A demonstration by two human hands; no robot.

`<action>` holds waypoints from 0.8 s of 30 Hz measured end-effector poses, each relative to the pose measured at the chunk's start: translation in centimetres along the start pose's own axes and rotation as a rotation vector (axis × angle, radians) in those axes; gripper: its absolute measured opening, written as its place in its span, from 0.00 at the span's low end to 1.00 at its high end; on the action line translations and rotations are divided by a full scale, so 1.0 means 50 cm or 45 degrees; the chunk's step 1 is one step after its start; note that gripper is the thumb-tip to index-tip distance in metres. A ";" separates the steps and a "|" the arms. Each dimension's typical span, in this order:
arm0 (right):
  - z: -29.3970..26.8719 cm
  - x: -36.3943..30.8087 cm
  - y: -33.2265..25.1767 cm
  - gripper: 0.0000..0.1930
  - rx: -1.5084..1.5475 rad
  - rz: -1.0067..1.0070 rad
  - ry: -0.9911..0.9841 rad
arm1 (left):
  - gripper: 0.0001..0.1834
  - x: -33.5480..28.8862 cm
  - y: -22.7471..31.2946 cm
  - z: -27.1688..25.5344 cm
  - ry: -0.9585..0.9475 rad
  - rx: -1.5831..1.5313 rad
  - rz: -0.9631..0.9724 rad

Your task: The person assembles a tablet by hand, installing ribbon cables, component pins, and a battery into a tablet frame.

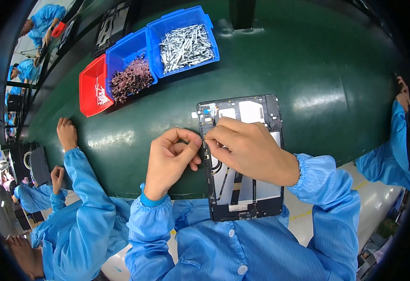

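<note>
An opened tablet (pixel 223 213) lies in front of me, its near end reaching past the table edge toward my body. Its black frame, light inner panel, dark ribbon cables and small circuit parts are exposed. At the tablet's upper left edge, my left hand (pixel 169 159) has thumb and index finger pinched together. My right hand (pixel 252 150) crosses over the tablet from the right and pinches at the same edge, fingertips almost meeting the left ones. Whatever lies between either set of fingertips is too small or hidden to make out.
Beyond the tablet stand a blue bin (pixel 154 51) of silvery strips, another blue bin (pixel 116 55) of dark reddish pieces and a red bin (pixel 86 96) with white bits. All rest on the green table (pixel 317 70). A co-worker's hand (pixel 67 133) lies left; another person's sleeve (pixel 397 126) is right.
</note>
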State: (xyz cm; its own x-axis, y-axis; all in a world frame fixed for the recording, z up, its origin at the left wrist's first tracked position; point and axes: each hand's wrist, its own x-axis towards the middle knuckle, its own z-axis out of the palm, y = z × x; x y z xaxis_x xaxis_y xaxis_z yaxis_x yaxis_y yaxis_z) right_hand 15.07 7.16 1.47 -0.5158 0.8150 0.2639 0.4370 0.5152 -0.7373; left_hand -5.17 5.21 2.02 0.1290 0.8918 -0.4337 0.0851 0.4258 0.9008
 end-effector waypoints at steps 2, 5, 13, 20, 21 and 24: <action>0.001 0.000 0.001 0.05 0.003 0.004 -0.001 | 0.06 0.000 0.000 0.000 0.001 -0.002 0.001; -0.002 0.000 0.002 0.05 0.003 0.005 -0.005 | 0.06 0.001 0.001 0.002 0.005 -0.004 -0.004; -0.009 -0.003 0.003 0.05 -0.010 0.008 -0.019 | 0.07 0.005 0.007 0.010 -0.001 0.019 -0.015; -0.010 -0.002 0.002 0.05 -0.002 0.014 -0.005 | 0.06 0.005 0.010 0.022 0.054 0.005 -0.052; -0.010 -0.003 0.003 0.05 -0.002 0.013 -0.001 | 0.06 0.005 0.009 0.023 0.061 0.002 -0.050; -0.010 -0.004 0.003 0.05 -0.007 0.025 -0.004 | 0.06 0.008 0.008 0.026 0.065 -0.019 -0.055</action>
State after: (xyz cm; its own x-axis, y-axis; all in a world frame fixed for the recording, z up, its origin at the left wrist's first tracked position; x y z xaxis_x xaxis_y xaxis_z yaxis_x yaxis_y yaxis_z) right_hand 15.62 7.21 1.63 -0.5096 0.8240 0.2476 0.4511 0.5009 -0.7386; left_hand -3.82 5.51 2.19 0.0749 0.8790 -0.4709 0.0744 0.4660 0.8817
